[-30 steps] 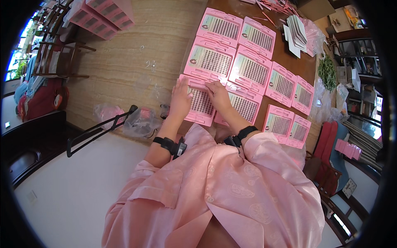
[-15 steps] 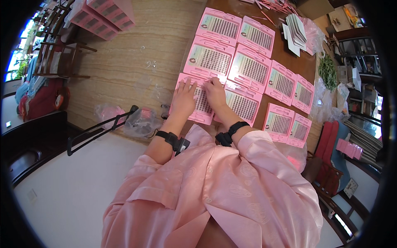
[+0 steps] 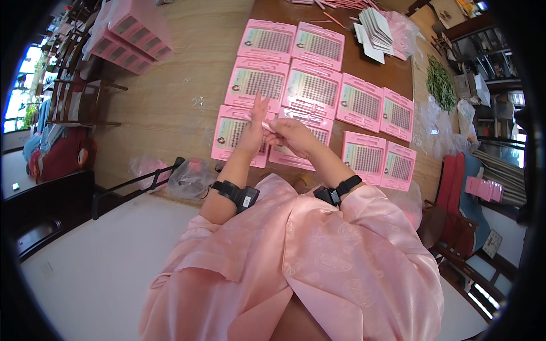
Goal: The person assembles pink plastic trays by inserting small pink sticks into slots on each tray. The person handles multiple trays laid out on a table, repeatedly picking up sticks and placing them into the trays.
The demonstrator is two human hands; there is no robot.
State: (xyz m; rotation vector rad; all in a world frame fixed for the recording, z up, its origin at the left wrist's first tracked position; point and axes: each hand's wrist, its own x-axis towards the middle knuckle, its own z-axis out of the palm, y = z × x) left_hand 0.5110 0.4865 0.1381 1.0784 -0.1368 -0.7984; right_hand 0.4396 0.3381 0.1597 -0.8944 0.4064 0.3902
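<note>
The right hand (image 3: pixel 292 136) pinches a pale stick (image 3: pixel 267 125) above pink cases (image 3: pixel 229 133) at the tabletop's (image 3: pixel 380 65) near-left corner; the left hand (image 3: pixel 251 136) has extended fingers, hold unclear. A slack pinch could drop the stick; forearm contact could push a case off the left edge. Clearance: right of the far cases (image 3: pixel 319 46).

A brown table (image 3: pixel 395 74) carries ten pink cases (image 3: pixel 313 88) laid flat in close rows. Toward its far edge lie a fanned stack of white cards (image 3: pixel 375 31) and slim pink sticks (image 3: pixel 350 4), with crumpled pink plastic (image 3: pixel 401 34) beside the cards.
</note>
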